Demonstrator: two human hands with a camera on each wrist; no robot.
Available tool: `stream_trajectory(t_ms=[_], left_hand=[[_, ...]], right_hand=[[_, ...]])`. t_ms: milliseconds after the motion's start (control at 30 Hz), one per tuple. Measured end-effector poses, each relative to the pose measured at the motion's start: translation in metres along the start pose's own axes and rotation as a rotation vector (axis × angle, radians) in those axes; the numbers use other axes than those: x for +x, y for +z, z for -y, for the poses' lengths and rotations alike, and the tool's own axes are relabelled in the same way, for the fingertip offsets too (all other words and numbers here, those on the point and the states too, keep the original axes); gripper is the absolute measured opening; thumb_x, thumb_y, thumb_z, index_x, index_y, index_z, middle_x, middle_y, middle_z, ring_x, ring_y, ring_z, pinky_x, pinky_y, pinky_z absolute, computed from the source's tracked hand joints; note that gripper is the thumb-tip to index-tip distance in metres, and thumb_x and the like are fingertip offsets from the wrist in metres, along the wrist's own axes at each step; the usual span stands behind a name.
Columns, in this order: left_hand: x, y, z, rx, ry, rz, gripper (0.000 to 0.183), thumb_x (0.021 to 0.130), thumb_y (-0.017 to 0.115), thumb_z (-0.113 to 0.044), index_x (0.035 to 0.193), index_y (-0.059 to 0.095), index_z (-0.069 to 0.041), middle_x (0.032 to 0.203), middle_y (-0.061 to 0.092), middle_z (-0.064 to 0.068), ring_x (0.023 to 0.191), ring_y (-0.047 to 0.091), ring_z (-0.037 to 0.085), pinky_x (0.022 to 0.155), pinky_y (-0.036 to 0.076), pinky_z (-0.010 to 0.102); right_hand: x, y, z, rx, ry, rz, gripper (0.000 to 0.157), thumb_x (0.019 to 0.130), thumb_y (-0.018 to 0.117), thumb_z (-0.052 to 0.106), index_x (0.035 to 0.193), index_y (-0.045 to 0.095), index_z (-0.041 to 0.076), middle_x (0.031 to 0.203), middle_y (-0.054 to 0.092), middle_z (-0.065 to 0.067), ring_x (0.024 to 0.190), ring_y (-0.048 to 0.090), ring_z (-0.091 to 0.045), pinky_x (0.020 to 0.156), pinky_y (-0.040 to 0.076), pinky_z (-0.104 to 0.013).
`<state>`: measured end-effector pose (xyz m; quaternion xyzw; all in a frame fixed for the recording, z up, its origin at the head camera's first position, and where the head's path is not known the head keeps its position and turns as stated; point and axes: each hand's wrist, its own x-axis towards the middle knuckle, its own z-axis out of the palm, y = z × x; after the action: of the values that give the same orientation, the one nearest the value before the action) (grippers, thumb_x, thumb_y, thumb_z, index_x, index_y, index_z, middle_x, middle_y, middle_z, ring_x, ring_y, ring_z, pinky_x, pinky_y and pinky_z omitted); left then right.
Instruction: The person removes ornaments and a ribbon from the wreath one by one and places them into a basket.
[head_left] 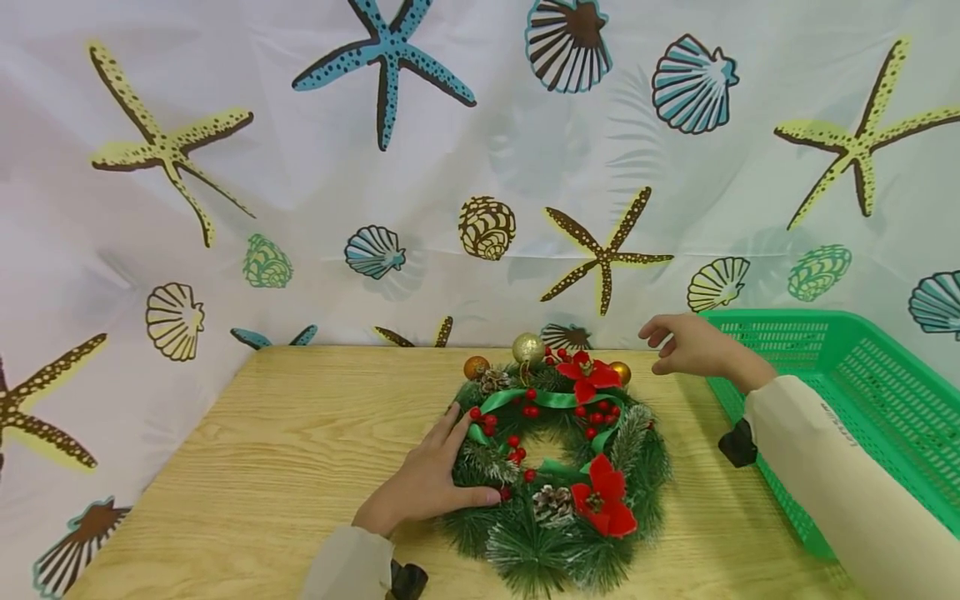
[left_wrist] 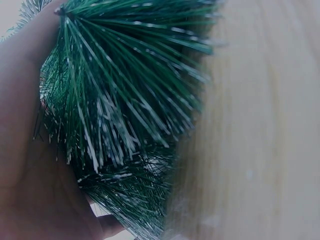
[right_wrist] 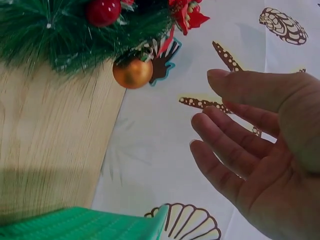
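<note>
A green Christmas wreath (head_left: 540,542) lies on the table, dressed with red poinsettias (head_left: 603,497), red berries, pine cones (head_left: 553,504), a green ribbon (head_left: 551,400) and gold and orange ball ornaments (head_left: 528,347). My left hand (head_left: 427,479) rests on the wreath's left side, thumb and fingers spread over the greenery. In the left wrist view, its palm lies against frosted needles (left_wrist: 115,90). My right hand (head_left: 693,346) hovers beyond the wreath's far right side, fingers loosely bent. The right wrist view shows nothing in it, with an orange ball (right_wrist: 133,73) some way off.
A green plastic basket (head_left: 832,333) stands on the right, beneath my right forearm. Behind the wooden table (head_left: 300,433) hangs a white cloth (head_left: 450,167) printed with starfish and shells. Wood surface stretches left of the wreath.
</note>
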<state>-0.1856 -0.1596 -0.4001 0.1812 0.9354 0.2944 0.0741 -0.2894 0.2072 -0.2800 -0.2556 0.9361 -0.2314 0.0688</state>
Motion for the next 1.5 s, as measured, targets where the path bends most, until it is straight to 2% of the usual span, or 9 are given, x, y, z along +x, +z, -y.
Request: stream_trajectory(t_ms=[200, 433, 700, 900, 1067, 1300, 1500], left_hand=[[0.001, 0.0, 0.001, -0.005, -0.002, 0.001, 0.108, 0.079, 0.064, -0.065, 0.155, 0.009, -0.013, 0.161, -0.004, 0.011, 0.145, 0.01, 0.044, 0.105, 0.023, 0.069], [0.001, -0.002, 0.002, 0.004, -0.003, -0.009, 0.108, 0.079, 0.064, -0.066, 0.155, 0.009, -0.013, 0.161, -0.004, 0.01, 0.145, 0.011, 0.044, 0.106, 0.023, 0.069], [0.0, -0.001, 0.003, 0.006, 0.0, 0.001, 0.107, 0.079, 0.063, -0.066, 0.155, 0.009, -0.011, 0.161, -0.004, 0.011, 0.145, 0.01, 0.044, 0.106, 0.023, 0.068], [-0.001, 0.0, 0.003, -0.001, -0.001, 0.006, 0.108, 0.079, 0.063, -0.066, 0.155, 0.008, -0.012, 0.161, -0.004, 0.011, 0.145, 0.009, 0.044, 0.106, 0.023, 0.068], [-0.001, 0.0, 0.002, -0.003, -0.002, 0.005, 0.108, 0.079, 0.063, -0.067, 0.155, 0.008, -0.013, 0.161, -0.004, 0.011, 0.145, 0.009, 0.044, 0.107, 0.023, 0.068], [-0.001, -0.001, 0.002, -0.004, -0.005, 0.01, 0.108, 0.079, 0.062, -0.068, 0.155, 0.008, -0.014, 0.161, -0.004, 0.01, 0.146, 0.007, 0.041, 0.107, 0.022, 0.067], [-0.003, -0.001, 0.001, 0.003, -0.006, 0.01, 0.108, 0.078, 0.061, -0.069, 0.155, 0.008, -0.014, 0.161, -0.004, 0.01, 0.146, 0.008, 0.041, 0.108, 0.022, 0.067]], right_hand=[[0.01, 0.009, 0.008, -0.043, -0.005, -0.028, 0.041, 0.088, 0.066, 0.007, 0.125, 0.053, -0.005, 0.116, 0.059, -0.025, 0.099, 0.06, -0.035, 0.081, 0.052, -0.045], [0.019, 0.016, 0.018, -0.211, 0.057, -0.079, 0.045, 0.087, 0.066, 0.009, 0.125, 0.051, -0.009, 0.117, 0.056, -0.031, 0.099, 0.059, -0.041, 0.083, 0.05, -0.051], [0.025, 0.024, 0.022, -0.307, 0.109, -0.083, 0.047, 0.086, 0.066, 0.008, 0.127, 0.051, -0.008, 0.122, 0.053, -0.03, 0.092, 0.06, -0.035, 0.077, 0.051, -0.045], [0.031, 0.027, 0.028, -0.253, 0.096, -0.058, 0.046, 0.09, 0.064, 0.017, 0.126, 0.051, -0.008, 0.12, 0.056, -0.029, 0.107, 0.057, -0.04, 0.086, 0.05, -0.05], [0.036, 0.028, 0.036, -0.209, 0.079, -0.055, 0.045, 0.093, 0.061, 0.025, 0.125, 0.052, -0.006, 0.12, 0.058, -0.028, 0.106, 0.058, -0.04, 0.086, 0.049, -0.05], [0.05, 0.034, 0.04, -0.045, -0.045, -0.035, 0.048, 0.092, 0.063, 0.019, 0.13, 0.049, -0.006, 0.126, 0.054, -0.027, 0.111, 0.055, -0.042, 0.091, 0.047, -0.05], [0.063, 0.041, 0.05, 0.016, -0.078, -0.014, 0.048, 0.091, 0.065, 0.015, 0.132, 0.048, -0.003, 0.127, 0.054, -0.025, 0.114, 0.055, -0.04, 0.094, 0.046, -0.05]])
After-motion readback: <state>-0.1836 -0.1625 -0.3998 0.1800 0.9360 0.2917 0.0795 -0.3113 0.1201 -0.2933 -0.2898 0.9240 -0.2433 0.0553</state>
